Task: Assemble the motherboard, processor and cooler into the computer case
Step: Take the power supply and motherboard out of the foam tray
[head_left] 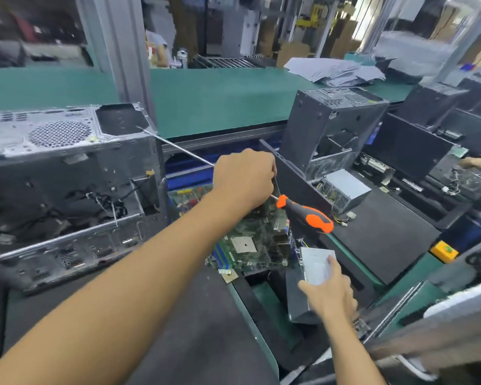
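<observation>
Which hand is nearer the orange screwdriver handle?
Left. The left hand grips the shaft just beside the screwdriver handle; the right hand is lower, resting on a grey metal box.

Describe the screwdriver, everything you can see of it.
The screwdriver has a chunky handle in orange and black, rubbery-looking, and a very long thin bare-metal shaft. It lies tilted: handle low and to the right, shaft running up and left to a tip near the top corner of the open computer case. The left hand is closed over the shaft just ahead of the handle, along with the edge of the motherboard. The handle hangs free above the board. Whether the tip touches the case cannot be told.
</observation>
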Tool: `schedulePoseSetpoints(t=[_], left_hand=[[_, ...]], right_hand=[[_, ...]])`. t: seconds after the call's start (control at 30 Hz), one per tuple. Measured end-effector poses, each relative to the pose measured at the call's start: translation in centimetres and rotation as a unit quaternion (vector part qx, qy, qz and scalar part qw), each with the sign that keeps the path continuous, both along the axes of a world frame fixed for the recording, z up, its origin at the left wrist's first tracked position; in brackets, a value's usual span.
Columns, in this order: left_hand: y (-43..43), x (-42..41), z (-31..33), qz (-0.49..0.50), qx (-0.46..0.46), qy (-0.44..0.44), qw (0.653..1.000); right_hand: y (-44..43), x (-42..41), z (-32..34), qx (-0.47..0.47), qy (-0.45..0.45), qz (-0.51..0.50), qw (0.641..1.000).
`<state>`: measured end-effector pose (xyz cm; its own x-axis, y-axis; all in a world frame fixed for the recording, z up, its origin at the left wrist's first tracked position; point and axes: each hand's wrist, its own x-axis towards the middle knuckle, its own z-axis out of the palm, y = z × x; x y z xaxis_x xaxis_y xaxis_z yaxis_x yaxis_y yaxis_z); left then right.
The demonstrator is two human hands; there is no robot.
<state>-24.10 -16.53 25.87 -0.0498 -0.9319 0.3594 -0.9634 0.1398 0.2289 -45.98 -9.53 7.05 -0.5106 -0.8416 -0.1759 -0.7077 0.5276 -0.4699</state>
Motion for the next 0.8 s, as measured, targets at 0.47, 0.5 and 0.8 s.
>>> schedulePoseSetpoints(t=[0.47, 0.5, 0.8], left_hand=[[10.0, 5.6, -1.4, 0.130, 0.034, 0.033, 0.990], [10.7, 6.1, -1.3, 0.143, 0.029, 0.028, 0.989], [16.3, 11.9, -2.2, 0.200, 0.047, 0.019, 0.978]], right_hand=[[-0.5, 3.1, 0.4, -0.009, 0.003, 0.078, 0.997], [-0.4, 3.6, 0.4, -0.009, 0.004, 0.088, 0.996], [0.5, 7.7, 1.7, 0.006, 0.032, 0.212, 0.977]])
